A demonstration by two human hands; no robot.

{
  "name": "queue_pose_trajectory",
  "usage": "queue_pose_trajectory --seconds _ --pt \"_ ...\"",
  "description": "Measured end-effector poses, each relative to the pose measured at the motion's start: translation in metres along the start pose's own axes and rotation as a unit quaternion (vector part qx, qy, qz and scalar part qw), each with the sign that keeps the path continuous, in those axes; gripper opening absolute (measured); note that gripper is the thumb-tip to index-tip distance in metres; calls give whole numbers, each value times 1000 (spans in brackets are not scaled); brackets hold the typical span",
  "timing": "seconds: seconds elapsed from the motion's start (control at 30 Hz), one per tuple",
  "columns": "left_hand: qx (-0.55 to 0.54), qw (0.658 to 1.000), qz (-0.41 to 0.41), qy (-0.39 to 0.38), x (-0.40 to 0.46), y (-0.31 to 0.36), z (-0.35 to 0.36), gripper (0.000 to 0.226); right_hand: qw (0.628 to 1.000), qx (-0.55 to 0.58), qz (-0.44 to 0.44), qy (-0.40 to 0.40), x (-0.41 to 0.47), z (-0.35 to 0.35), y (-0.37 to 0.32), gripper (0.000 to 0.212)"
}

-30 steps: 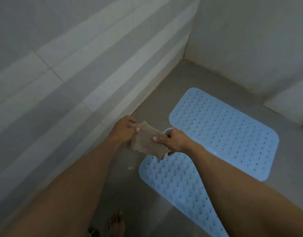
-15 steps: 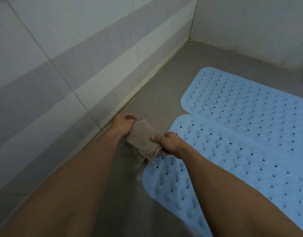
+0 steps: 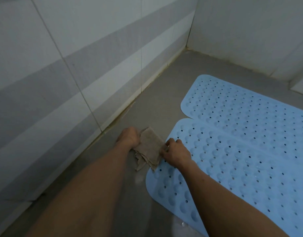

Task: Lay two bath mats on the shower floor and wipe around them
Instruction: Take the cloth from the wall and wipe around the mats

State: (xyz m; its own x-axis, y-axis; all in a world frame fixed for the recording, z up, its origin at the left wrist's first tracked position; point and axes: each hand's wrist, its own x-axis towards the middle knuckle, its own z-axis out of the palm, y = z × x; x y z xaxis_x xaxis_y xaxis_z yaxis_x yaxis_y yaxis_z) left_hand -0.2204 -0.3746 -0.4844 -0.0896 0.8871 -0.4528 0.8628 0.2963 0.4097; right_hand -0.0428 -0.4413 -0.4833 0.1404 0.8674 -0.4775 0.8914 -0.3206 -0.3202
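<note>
Two light blue perforated bath mats lie side by side on the grey shower floor point(image 3: 157, 100): the near mat point(image 3: 232, 168) and the far mat point(image 3: 241, 103), edges touching. A folded beige cloth point(image 3: 149, 146) is held low over the floor at the near mat's left corner. My left hand point(image 3: 129, 136) grips the cloth's left edge. My right hand point(image 3: 175, 151) pinches its right edge, over the corner of the near mat. The cloth's lower layers hang loose and frayed.
A tiled wall point(image 3: 61, 74) with grey and white stripes runs along the left, meeting a second wall point(image 3: 249, 31) in the far corner. A strip of bare floor lies between the left wall and the mats. A raised white edge point(image 3: 301, 86) shows at far right.
Both hands have lowered the cloth closer to the floor by the near mat's corner. The camera has dropped and come nearer, so the mats look larger.
</note>
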Motion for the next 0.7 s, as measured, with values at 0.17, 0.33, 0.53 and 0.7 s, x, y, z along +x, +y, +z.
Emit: queue_pose_trajectory --seconds 0.17,0.33,0.53,0.7 --pt "-107 994 20 29 15 2 -21 3 998 -26 -45 29 -1 -3 1 50" --pt "107 989 81 68 19 -13 -17 33 972 -58 -208 93 15 2 -12 59" --pt "165 978 127 -1 1 -60 45 66 941 -134 -309 39 51 44 -20 56" --pt "135 980 135 49 -2 -69 60 84 966 -106 -226 68 73 62 -26 60"
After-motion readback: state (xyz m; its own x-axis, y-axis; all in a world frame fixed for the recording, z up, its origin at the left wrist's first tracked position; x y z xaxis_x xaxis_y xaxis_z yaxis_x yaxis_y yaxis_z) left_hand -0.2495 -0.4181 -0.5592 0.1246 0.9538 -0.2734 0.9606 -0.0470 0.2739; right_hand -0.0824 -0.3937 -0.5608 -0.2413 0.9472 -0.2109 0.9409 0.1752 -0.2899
